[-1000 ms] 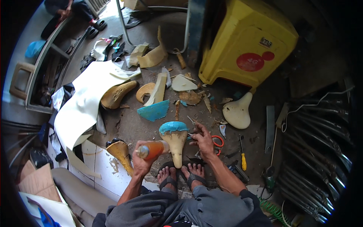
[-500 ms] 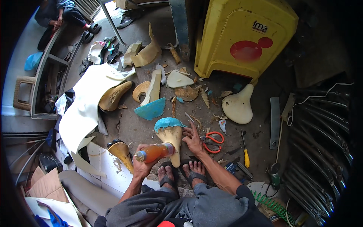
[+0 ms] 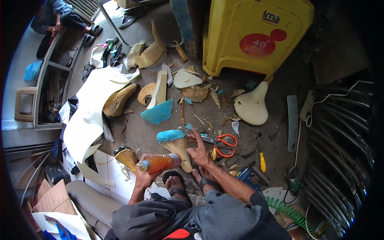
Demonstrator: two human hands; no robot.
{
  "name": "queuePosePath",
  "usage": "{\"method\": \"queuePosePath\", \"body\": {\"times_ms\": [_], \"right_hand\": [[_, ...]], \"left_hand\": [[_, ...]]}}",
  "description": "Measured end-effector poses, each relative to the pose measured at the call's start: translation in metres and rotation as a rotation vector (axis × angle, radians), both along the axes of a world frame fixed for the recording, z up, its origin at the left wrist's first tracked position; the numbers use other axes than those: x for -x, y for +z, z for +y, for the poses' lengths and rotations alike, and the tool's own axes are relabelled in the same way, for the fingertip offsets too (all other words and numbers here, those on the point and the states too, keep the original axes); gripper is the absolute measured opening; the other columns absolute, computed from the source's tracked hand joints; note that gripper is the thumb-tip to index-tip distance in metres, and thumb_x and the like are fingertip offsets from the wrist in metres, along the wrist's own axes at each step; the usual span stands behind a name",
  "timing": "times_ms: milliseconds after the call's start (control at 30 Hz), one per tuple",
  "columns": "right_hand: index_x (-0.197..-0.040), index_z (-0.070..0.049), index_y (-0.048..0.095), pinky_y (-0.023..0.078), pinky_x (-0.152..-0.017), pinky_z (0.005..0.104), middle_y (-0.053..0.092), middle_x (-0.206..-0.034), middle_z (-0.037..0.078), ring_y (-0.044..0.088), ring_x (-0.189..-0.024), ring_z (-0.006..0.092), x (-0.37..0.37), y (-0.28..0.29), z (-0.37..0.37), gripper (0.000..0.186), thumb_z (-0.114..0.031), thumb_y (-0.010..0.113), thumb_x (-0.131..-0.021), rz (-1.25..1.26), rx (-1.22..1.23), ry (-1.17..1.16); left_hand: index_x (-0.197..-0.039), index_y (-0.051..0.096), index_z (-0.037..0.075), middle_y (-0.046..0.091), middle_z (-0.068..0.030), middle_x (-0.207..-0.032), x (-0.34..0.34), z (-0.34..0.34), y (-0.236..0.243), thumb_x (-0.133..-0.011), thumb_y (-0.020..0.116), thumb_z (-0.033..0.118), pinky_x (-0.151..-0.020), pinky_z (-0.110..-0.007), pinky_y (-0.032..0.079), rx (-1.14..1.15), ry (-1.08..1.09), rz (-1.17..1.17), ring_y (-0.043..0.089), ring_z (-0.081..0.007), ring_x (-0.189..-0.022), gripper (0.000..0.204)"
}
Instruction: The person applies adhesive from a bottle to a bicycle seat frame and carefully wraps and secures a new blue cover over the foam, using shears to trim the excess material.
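Note:
In my left hand (image 3: 143, 175) is a clear bottle of orange liquid (image 3: 159, 163), tilted nearly flat, its capped end to the left. The bottle's right end overlaps the bicycle saddle (image 3: 178, 150), a tan foam body with blue foam (image 3: 171, 136) across its broad far end. The saddle's narrow nose points toward my feet. My right hand (image 3: 200, 154) is at the saddle's right side, with the index finger stretched forward and nothing visible held. Whether it touches the saddle I cannot tell. Just beyond that fingertip lies a small blue foam scrap (image 3: 188, 126).
Orange-handled scissors (image 3: 227, 140) and a yellow-handled screwdriver (image 3: 262, 162) lie to the right. A cream saddle (image 3: 253, 105) sits near a yellow plastic stool (image 3: 256, 36). Foam offcuts (image 3: 158, 112) and white sheet material (image 3: 90, 104) spread leftward. Metal tubes (image 3: 336, 160) line the right; another person (image 3: 52, 24) sits far left.
My right hand has left the thin blue strip at the saddle's edge, and a blue scrap now lies beyond its fingertip. The saddle has tilted slightly and my feet have shifted.

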State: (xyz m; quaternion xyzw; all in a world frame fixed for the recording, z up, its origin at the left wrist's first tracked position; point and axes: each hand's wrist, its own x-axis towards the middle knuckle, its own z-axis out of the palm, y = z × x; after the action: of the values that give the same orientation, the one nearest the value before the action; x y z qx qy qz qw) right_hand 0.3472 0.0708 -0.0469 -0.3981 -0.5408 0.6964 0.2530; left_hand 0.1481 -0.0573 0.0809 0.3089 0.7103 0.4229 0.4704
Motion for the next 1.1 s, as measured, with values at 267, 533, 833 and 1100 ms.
{"method": "queuePosePath", "body": {"times_ms": [267, 533, 833, 1100], "right_hand": [[-0.155, -0.012, 0.031, 0.054, -0.090, 0.0358, 0.059, -0.126, 0.015, 0.058, -0.116, 0.0291, 0.020, 0.031, -0.012, 0.077, -0.001, 0.056, -0.082, 0.027, -0.045, 0.127], [-0.153, -0.012, 0.035, 0.055, -0.086, 0.0350, 0.058, -0.122, 0.015, 0.060, -0.111, 0.0259, 0.020, 0.036, -0.008, 0.073, -0.002, 0.055, -0.083, -0.060, -0.085, 0.170], [-0.144, -0.016, 0.051, 0.048, -0.094, 0.0460, 0.055, -0.121, 0.015, 0.054, -0.110, 0.0345, 0.039, 0.054, 0.006, 0.070, -0.004, 0.063, -0.076, -0.186, -0.716, 0.378], [-0.131, -0.018, 0.062, 0.054, -0.079, 0.0413, 0.057, -0.115, 0.010, 0.057, -0.107, 0.0307, 0.030, 0.057, 0.007, 0.055, -0.011, 0.069, -0.076, -0.365, -0.982, 0.340]], "left_hand": [[-0.106, 0.064, 0.003, 0.068, -0.0101, -0.100, -0.003, -0.021, -0.028, -0.071, 0.087, 0.010, -0.083, -0.032, 0.052, 0.040, -0.155, 0.418, 0.066, -0.0199, -0.095, 0.043], [-0.108, 0.062, 0.003, 0.067, -0.0084, -0.110, -0.006, -0.022, -0.020, -0.072, 0.087, 0.006, -0.093, -0.032, 0.050, 0.030, 0.019, 0.228, 0.064, -0.0177, -0.106, 0.044], [-0.110, 0.063, 0.003, 0.067, -0.0087, -0.110, -0.001, -0.022, -0.029, -0.070, 0.088, 0.007, -0.093, -0.032, 0.051, -0.016, -0.041, 0.308, 0.064, -0.0183, -0.105, 0.047], [-0.111, 0.062, 0.003, 0.067, -0.0074, -0.110, 0.000, -0.021, -0.021, -0.072, 0.088, 0.009, -0.092, -0.031, 0.050, -0.020, 0.025, 0.230, 0.064, -0.0157, -0.104, 0.048]]}}
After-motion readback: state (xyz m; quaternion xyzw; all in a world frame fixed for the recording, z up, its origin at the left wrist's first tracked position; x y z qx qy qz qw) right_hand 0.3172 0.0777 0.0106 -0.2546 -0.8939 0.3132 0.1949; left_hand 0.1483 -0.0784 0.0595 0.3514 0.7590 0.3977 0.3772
